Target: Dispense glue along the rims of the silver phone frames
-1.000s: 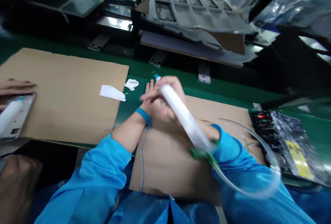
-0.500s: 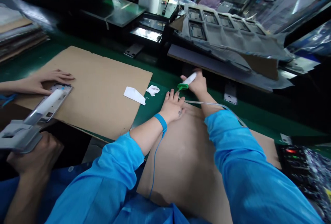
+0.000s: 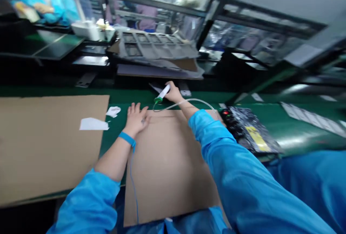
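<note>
Now moved beyond the brown cardboard sheet (image 3: 167, 162), the right hand (image 3: 174, 93), fingers around a white plastic syringe (image 3: 164, 91), apparently has a flat grey plate (image 3: 185, 89) within reach, the left hand's (image 3: 136, 119) fingers wide.

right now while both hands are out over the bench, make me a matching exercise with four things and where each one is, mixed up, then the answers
Things
1. white tube
2. blue wristband
3. yellow label
4. crumpled white paper

Places
A. on the dark box
B. to the left of the left hand
C. in the right hand
D. around the left wrist

Pairs: 1-C, 2-D, 3-A, 4-B
</note>
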### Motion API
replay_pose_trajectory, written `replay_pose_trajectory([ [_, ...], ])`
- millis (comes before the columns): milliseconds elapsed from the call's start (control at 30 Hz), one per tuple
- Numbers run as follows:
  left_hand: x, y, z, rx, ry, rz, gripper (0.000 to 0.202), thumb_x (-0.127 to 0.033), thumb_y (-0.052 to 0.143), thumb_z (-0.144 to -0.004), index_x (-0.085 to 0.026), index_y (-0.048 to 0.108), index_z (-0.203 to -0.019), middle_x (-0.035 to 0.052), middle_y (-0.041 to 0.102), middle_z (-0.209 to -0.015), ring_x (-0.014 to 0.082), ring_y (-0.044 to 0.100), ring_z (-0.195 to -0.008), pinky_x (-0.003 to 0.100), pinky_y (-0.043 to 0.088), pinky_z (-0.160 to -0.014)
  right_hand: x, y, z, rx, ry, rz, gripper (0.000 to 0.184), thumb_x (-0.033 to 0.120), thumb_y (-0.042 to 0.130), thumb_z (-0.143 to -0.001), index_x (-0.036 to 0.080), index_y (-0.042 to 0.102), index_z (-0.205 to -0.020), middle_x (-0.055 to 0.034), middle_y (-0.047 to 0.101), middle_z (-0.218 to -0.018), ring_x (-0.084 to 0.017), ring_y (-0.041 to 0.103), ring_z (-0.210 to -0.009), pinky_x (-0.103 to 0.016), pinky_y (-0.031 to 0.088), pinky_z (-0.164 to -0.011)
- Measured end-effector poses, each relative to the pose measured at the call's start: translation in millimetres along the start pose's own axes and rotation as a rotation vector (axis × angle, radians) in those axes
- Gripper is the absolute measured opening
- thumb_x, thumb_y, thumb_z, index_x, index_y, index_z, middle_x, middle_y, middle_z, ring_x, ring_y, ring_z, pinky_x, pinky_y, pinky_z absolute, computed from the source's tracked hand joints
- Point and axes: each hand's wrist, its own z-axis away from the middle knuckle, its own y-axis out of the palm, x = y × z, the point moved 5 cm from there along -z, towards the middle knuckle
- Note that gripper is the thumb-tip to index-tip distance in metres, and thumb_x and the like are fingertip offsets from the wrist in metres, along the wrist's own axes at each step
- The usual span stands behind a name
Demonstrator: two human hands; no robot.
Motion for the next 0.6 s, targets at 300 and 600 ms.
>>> replay_pose_trajectory([
  [300, 4.1, -24.4, -28.9, 0.004, -0.004, -0.028, 0.092, -0.06, 0.03, -0.103, 0.004, 0.056, -0.165, 0.0347, 0.047, -0.177, 0.057, 0.033, -0.172, 0.07, 0.032, -0.139, -45.0, -103.2, 124.6, 0.105, -0.092, -0.132, 0.07, 0.033, 0.088, -0.083, 0.023, 0.048, -0.139, -0.005, 0.079, -0.115, -0.019, 0.076, -0.093, -0.029, 0.061, -0.082],
  [600, 50.1, -2.7, -77.7, 0.004, 0.0, -0.081, 0.107, -0.088, 0.03, -0.083, -0.032, 0.039, -0.174, -0.0003, 0.054, -0.181, 0.0505, 0.032, -0.176, 0.063, 0.029, -0.146, -58.5, -113.6, 227.0, 0.209, -0.307, 0.046, 0.045, 0.034, 0.1, -0.081, 0.022, 0.076, -0.117, -0.0122, 0.082, -0.129, -0.033, 0.073, -0.134, -0.047, 0.053, -0.123],
])
